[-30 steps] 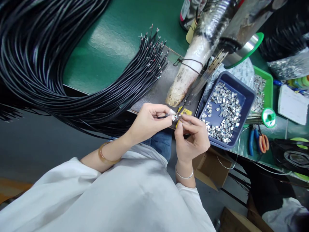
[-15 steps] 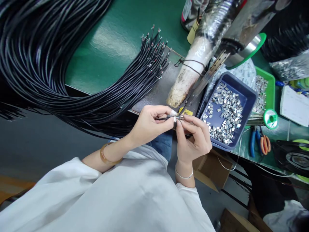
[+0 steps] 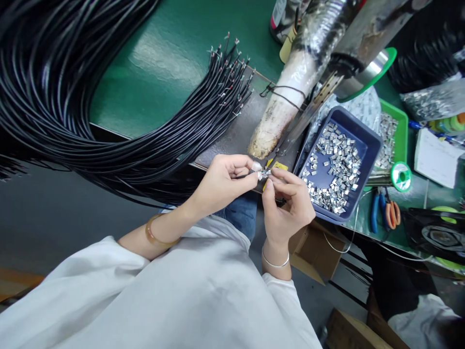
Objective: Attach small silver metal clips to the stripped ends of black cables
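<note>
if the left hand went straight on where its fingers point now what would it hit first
The left hand would likely meet the small metal piece between the hands first, then the right hand just beyond; depth is unclear from this view.

White top (image 3: 203, 291), amber bangle (image 3: 149, 234), silver bracelet (image 3: 275, 265)

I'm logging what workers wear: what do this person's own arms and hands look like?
Loose white sleeves stop short of the wrists. Behind the left hand sits an amber-brown bangle; behind the right hand, a thin silvery bangle. Whitish coverings show on the left fingers.
</note>
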`<state>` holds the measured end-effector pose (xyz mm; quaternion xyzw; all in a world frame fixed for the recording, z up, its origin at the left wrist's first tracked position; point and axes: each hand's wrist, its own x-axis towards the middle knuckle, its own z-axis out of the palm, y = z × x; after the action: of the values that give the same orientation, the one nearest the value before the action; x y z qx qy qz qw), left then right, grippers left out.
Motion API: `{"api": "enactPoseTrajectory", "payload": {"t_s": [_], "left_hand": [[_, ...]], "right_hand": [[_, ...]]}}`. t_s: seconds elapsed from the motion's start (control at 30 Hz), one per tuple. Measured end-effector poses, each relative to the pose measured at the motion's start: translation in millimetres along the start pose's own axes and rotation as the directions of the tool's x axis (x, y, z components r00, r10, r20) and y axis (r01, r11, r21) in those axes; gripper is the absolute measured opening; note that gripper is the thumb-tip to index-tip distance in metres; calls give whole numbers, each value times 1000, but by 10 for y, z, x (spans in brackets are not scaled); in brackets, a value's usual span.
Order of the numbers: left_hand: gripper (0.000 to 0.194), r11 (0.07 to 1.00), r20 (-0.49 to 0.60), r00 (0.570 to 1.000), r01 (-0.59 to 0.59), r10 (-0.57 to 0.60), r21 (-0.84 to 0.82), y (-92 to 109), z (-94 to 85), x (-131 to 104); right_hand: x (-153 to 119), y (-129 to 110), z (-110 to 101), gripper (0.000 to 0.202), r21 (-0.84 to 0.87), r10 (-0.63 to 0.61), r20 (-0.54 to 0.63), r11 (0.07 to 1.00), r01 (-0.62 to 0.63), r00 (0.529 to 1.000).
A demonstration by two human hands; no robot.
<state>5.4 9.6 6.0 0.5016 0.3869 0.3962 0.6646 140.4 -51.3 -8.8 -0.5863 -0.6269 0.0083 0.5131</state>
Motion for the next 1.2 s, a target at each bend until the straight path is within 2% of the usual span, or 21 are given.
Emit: {"api": "enactPoseTrajectory", "payload": {"t_s": [0.1,0.17,0.23,0.3,0.37,0.47,0.53,0.57,0.63,0.7,0.73,0.8,0.83,0.87,0.9,0.93,1.0,1.07,1.2], "left_hand": [[9,1000,-5,1000,-13,13,16,-3,-3,4],[9,1000,20,1000,3,-4,25,4,-12,-6],[9,999,52,998,34,-36,31,10,-18,-33],[9,998,71,997,37,-40,49,4,-16,-73],[10,996,82,997,-16,9,90,-17,-8,-116],[10,971,85,987,-149,136,185,-54,-5,-162],[9,957,86,980,-194,179,214,-60,-17,-179],[9,963,94,981,-186,170,196,-56,-26,-184],[11,988,129,986,-119,107,97,-35,-46,-192],[12,999,168,985,-41,43,-14,-13,-60,-197],[12,998,175,984,-18,27,-53,-8,-63,-198],[12,996,142,990,-11,23,-85,-13,-64,-197],[13,997,114,993,-17,26,-82,-22,-64,-195],[14,997,84,996,-24,30,-71,-35,-62,-191],[14,998,58,998,-31,34,-56,-50,-61,-186],[15,999,38,999,-37,38,-39,-63,-59,-180],[14,999,5,999,-48,48,-19,-81,-53,-163],[14,998,-17,998,-55,54,-24,-83,-40,-141],[12,997,-33,997,-65,64,-42,-66,-6,-88]], "right_hand": [[4,-2,2,10,8,18,7,1000,-18,1000],[-3,3,-19,12,37,32,-29,999,-31,999],[-17,6,-69,15,72,28,-142,997,-18,989],[-28,-7,-138,15,24,5,-226,1000,1,974],[-29,-39,-198,14,-118,-22,-148,993,5,989],[-15,-93,-225,8,-266,3,111,964,27,994],[-4,-102,-208,3,-213,68,182,977,-28,981],[1,-95,-196,6,-148,120,200,985,-92,972],[13,-67,-175,13,16,227,271,971,-240,935],[28,-36,-158,17,137,271,308,936,-324,912],[37,-24,-151,16,167,265,263,934,-315,928],[52,-12,-138,7,210,206,30,955,-208,978],[56,-10,-133,5,230,160,-108,964,-132,981],[57,-9,-128,13,250,120,-214,966,-65,969],[53,-8,-125,21,269,95,-273,963,-19,957],[44,-6,-121,26,278,83,-290,961,1,954],[16,3,-109,28,233,66,-249,973,-7,966],[-15,17,-87,21,137,22,-188,991,4,982],[-39,39,-15,16,-27,-111,-87,994,109,990]]}}
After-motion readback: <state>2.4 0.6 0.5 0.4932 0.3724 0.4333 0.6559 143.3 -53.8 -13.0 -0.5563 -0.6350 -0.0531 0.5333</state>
